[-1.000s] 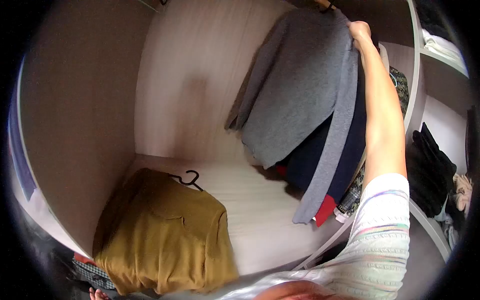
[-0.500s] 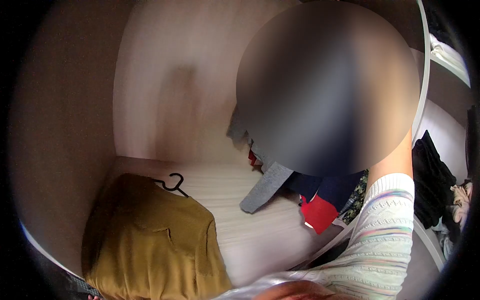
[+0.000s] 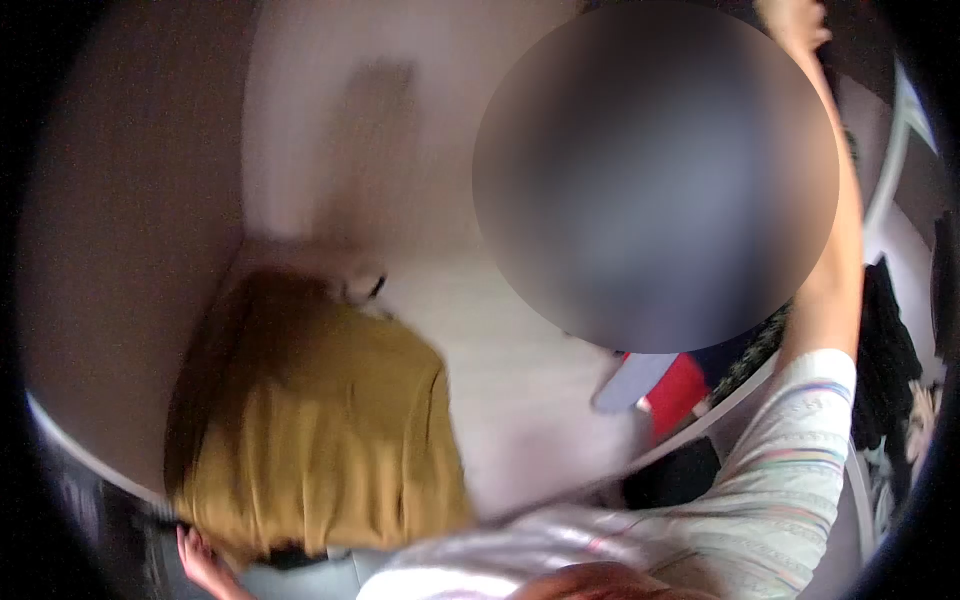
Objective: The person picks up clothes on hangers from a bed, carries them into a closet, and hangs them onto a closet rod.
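My right hand [image 3: 795, 22] is raised at the top right, its fingers curled in; what they hold, if anything, is hidden. A large blurred disc covers much of the space beside that arm. Below the disc hang a grey sleeve [image 3: 638, 378] and a red piece of cloth [image 3: 677, 395]. At the lower left, my left hand [image 3: 200, 562] is beside the hem of a mustard-coloured garment [image 3: 320, 430]; motion smears its fingers. The garment lies spread in the wardrobe corner, with part of a dark hanger [image 3: 376, 287] showing at its neck.
Pale wardrobe boards [image 3: 510, 430] lie under and behind the clothes, and a brown side panel [image 3: 130, 250] rises on the left. Black clothing [image 3: 882, 350] is at the right, past a light panel edge [image 3: 885, 205]. Another dark item [image 3: 672, 474] lies near my right sleeve.
My right arm has reached farther up, bringing the hand into sight above the disc. More of my left hand shows. The view has shifted, and the grey sleeve appears farther right.
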